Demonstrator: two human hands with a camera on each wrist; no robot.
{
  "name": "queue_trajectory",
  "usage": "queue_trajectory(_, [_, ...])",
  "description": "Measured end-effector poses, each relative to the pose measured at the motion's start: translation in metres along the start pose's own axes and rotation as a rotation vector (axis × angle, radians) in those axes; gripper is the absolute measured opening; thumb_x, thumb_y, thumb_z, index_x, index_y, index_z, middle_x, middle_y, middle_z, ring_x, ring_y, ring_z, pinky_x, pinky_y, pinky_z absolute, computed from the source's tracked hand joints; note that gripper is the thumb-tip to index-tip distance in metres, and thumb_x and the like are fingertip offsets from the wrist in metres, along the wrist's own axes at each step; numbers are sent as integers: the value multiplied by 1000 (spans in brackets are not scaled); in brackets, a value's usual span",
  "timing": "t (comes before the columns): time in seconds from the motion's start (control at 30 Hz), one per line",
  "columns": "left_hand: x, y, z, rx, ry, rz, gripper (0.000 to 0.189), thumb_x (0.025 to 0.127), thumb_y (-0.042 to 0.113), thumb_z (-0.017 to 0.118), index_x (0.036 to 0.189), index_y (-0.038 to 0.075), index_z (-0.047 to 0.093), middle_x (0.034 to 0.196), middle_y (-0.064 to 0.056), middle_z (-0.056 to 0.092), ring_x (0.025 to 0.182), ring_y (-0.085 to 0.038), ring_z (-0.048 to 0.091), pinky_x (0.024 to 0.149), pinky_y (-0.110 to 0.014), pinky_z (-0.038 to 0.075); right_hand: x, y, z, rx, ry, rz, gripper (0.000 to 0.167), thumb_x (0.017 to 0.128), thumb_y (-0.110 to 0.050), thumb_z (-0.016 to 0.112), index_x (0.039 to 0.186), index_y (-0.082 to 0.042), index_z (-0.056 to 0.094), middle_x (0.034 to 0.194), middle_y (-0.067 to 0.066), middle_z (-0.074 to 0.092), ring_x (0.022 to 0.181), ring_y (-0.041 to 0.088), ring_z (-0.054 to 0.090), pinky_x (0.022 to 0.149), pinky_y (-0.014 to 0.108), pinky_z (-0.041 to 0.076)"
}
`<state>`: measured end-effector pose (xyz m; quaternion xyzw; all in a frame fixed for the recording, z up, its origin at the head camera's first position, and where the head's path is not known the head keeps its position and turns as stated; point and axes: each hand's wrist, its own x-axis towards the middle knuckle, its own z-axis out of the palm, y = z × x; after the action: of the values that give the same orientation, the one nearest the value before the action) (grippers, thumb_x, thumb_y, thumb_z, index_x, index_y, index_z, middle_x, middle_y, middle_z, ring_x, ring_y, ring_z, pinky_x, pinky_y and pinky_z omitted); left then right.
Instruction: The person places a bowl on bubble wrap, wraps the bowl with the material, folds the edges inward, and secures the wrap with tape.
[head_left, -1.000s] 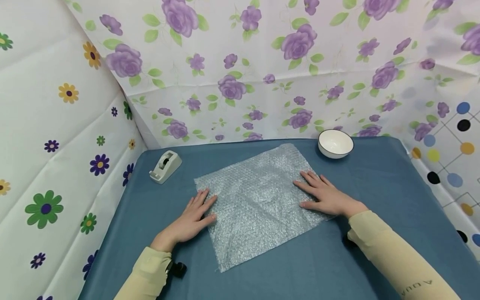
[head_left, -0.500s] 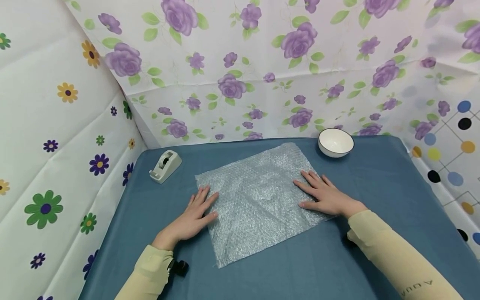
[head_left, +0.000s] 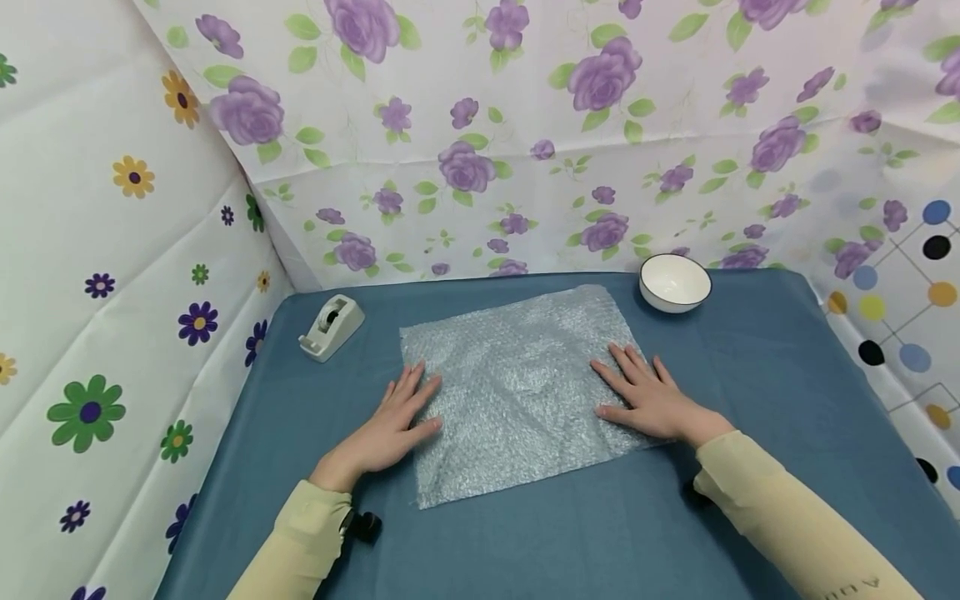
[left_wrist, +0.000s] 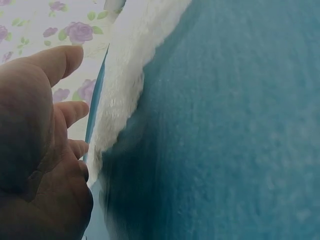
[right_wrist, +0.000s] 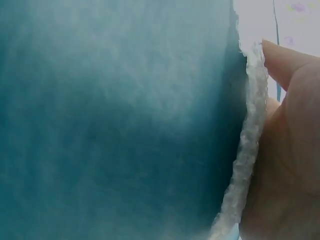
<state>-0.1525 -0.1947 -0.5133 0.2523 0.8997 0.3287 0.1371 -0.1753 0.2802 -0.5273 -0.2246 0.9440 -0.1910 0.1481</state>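
A sheet of clear bubble wrap [head_left: 517,400] lies spread flat on the blue tablecloth [head_left: 555,542], its near edge sloping slightly up to the right. My left hand [head_left: 382,433] rests with spread, straight fingers on the sheet's left edge. On the right edge lies my right hand [head_left: 652,400], palm down, fingers fanned out over the plastic. In the left wrist view the left hand [left_wrist: 45,130] shows beside the pale bubble wrap [left_wrist: 122,85]. The right wrist view has the sheet's bumpy edge [right_wrist: 245,160] running along the right palm [right_wrist: 290,140].
A white tape dispenser [head_left: 332,327] stands at the back left of the table. Near the back right sits a white bowl [head_left: 675,283] with a dark rim. Flower-printed cloth [head_left: 465,150] hangs behind the table, and patterned cloths border both sides.
The bubble wrap has turned a little clockwise, its left side shifting upward and its near edge levelling. My left hand has moved slightly forward and right with it; the right hand has barely moved.
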Motion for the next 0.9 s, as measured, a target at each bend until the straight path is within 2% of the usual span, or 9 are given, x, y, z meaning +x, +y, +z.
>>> queue_trajectory(0.3, [8, 4, -2, 5, -6, 9, 74, 112, 37, 58, 172, 10, 23, 178, -21, -2, 163, -43, -10, 128, -64, -4, -4, -11, 2, -8, 20, 62, 84, 107, -65, 51, 173, -22, 22, 179, 17, 0, 163, 45, -5, 121, 76, -8])
queue_trajectory(0.53, [16, 9, -2, -4, -10, 24, 75, 112, 37, 59, 172, 10, 22, 178, -22, -1, 163, -43, -9, 129, -63, -3, -4, -13, 14, -39, 45, 103, 84, 108, -69, 45, 174, -24, 18, 179, 17, -3, 163, 44, -7, 118, 79, -11])
queue_trajectory(0.73, [25, 13, 3, -9, -44, 43, 76, 112, 37, 58, 172, 9, 21, 177, -23, -1, 163, -43, -9, 129, -63, -3, -9, -23, 22, -37, 91, 131, 83, 109, -66, 46, 173, -21, 22, 178, 20, 0, 163, 46, -4, 114, 83, -11])
queue_trajectory(0.9, [33, 19, 7, 12, -43, -15, 75, 113, 41, 55, 172, 11, 20, 178, -21, -1, 163, -40, -8, 129, -62, -3, -11, -34, 28, -24, 138, 144, 80, 110, -61, 49, 172, -17, 26, 177, 24, 4, 162, 49, -1, 113, 85, -10])
